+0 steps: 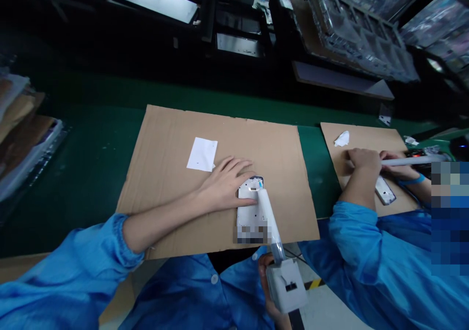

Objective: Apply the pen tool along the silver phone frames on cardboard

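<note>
A pale grey phone housing [246,214] lies flat on a sheet of cardboard, partly covered. My left hand [227,186] reaches across from the left, its thumb laid over the housing and a finger at the top edge, holding it against the cardboard. In my right hand [269,288], low at the table's front edge, is a white tool [286,286] with a boxy body and long tube. The tube points up over the housing's right side, its bluish tip near the top. The boxy body hides most of my right-hand fingers.
Under the housing is the cardboard sheet [161,173] on a green table [91,149]; white paper [202,154] lies on it. To the right, a co-worker's hands [366,161] work over another cardboard with a similar housing [384,191]. Stacked sheets [25,129] stand left, plastic trays [366,36] behind.
</note>
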A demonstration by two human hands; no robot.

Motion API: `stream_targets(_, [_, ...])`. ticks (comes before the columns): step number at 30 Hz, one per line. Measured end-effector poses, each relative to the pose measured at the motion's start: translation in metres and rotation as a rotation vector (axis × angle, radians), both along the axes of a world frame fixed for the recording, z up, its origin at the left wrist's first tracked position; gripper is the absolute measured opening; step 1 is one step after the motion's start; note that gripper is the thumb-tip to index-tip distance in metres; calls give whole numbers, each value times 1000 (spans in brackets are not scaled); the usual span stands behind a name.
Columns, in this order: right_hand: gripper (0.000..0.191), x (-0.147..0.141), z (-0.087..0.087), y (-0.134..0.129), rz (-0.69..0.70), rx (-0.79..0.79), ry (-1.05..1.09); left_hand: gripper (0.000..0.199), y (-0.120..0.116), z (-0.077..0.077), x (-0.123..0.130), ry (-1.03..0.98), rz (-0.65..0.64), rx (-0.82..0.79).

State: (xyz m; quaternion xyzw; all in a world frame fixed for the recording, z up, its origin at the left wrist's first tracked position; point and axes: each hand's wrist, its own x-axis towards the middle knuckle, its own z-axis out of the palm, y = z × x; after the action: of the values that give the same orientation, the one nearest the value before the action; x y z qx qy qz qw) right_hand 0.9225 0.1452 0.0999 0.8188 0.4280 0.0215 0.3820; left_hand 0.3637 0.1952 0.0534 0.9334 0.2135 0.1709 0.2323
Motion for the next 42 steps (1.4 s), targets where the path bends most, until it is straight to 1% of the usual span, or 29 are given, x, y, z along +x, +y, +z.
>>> stream_targets(6, [55, 1, 0, 1, -5, -37, -23, 80, -1, 0, 1, 17, 3, 34])
stream_targets(18, [52, 7, -4, 0, -2, -40, -22, 79, -1, 4, 0, 11, -5, 37])
stream_targets(27, [55, 10, -5, 0, 7, -43, -31, 78, -2, 3, 1, 19, -1, 34])
stream_targets(36, [56, 8, -5, -1, 5, -35, -37, 78, -1, 3, 1, 18, 0, 30])
stream_targets(42, [52, 6, -5, 0, 5, -28, -31, 76, -1, 6, 0, 30, -6, 31])
